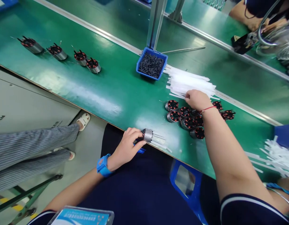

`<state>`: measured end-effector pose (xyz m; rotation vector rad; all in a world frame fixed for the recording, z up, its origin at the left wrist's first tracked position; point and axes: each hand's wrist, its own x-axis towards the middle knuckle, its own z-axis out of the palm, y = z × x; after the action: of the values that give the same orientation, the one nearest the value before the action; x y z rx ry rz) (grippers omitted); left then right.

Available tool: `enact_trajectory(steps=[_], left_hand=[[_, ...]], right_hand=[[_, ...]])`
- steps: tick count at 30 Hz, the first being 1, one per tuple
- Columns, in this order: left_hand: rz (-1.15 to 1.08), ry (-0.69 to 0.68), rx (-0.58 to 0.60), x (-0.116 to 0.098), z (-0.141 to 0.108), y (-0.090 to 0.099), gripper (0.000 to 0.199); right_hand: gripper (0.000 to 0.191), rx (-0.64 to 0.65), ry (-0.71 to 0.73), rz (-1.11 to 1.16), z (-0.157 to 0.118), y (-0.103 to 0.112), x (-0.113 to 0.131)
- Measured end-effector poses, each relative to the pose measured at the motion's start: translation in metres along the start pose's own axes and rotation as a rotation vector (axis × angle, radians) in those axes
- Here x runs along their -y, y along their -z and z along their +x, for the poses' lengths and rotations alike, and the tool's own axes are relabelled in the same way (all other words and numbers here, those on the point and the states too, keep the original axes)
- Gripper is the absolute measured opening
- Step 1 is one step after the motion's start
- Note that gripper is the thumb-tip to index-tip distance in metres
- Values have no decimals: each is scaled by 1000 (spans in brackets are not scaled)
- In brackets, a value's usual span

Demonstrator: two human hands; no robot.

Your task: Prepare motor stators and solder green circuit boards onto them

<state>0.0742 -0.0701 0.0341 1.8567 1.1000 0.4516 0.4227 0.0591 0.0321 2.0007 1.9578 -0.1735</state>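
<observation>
While your left hand (132,144) holds one round metal part (148,135) at the near edge of the green table (121,93), your right hand (198,99) is over the near side of the pile of white strips (190,82). Its fingers are bent, but I cannot tell if they grip a strip. A bunch of round parts (188,122) sits just beside your right wrist.

Left fingers (140,144) hold a metal-cased coil (148,135); right fingers (187,95) touch white strips (190,82).
</observation>
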Motion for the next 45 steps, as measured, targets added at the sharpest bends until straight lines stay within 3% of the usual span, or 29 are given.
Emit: enact_trajectory(steps=[11,14,17,19,21,24,26,30,34,45], left_hand=[[6,40,-15,0,2,-1,11],[1,48,-17,-2,2,-1,10],[0,49,-5,-4,2,0,11],[5,58,5,-4,2,1,11],[16,61,13,-4,1,2,12],[37,41,22,-2,0,4,12],[50,26,28,-1,1,4,13],[59,26,37,0,2,4,14],[58,29,39,-2,2,3,14],[10,-24,102,1,0,11,22]], right_hand=[[29,-44,210,-158,-14,7,-1],[20,-176,118,48,-32,19,0],[12,-264,49,476,-74,33,14],[17,-232,93,767,-109,37,31],[24,-86,204,946,-142,33,52],[27,119,268,966,-177,16,82],[27,176,202,945,-189,3,94],[26,181,48,937,-199,-14,97],[24,176,25,942,-200,-15,95],[25,234,269,961,-171,1,136]])
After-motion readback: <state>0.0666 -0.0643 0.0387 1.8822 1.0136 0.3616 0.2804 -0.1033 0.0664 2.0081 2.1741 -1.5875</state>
